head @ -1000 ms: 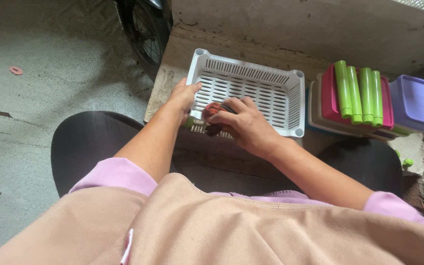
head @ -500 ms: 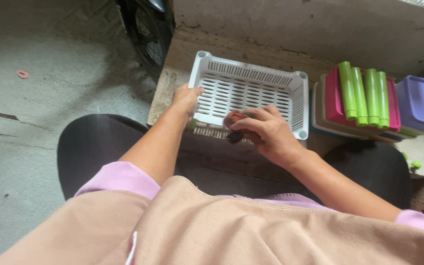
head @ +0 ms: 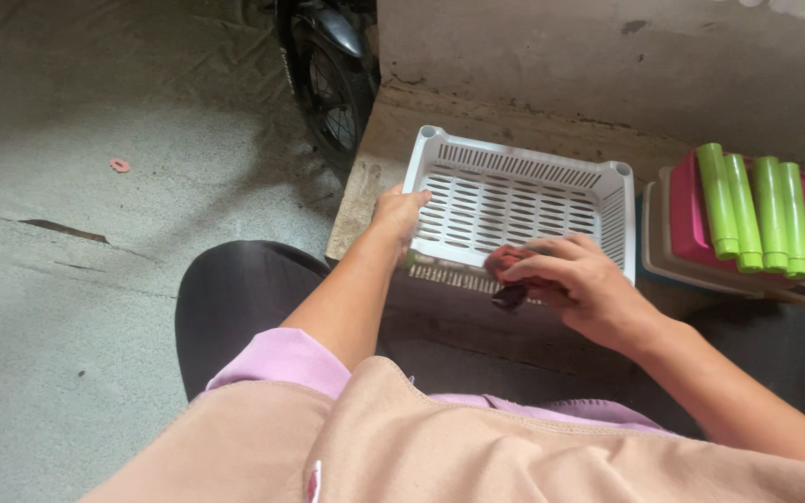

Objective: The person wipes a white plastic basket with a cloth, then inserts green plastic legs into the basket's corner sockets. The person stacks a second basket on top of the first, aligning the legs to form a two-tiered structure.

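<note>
A white slotted plastic basket (head: 524,196) sits tilted on a concrete ledge in front of me. My left hand (head: 399,212) grips its near left corner. My right hand (head: 575,284) is closed on a small reddish-brown cloth (head: 511,279) and presses it against the basket's near rim. Most of the cloth is hidden under my fingers.
A stack of plastic trays, pink and beige (head: 691,233), carries several green legs (head: 747,210) at the right. A motorbike wheel (head: 328,79) stands behind the ledge at the top. Cracked concrete floor (head: 76,233) spreads to the left, with a small pink ring (head: 120,166) on it.
My right hand with the cloth has slid to the right along the basket's near rim. My left hand keeps its hold on the corner. The view shifted a little.
</note>
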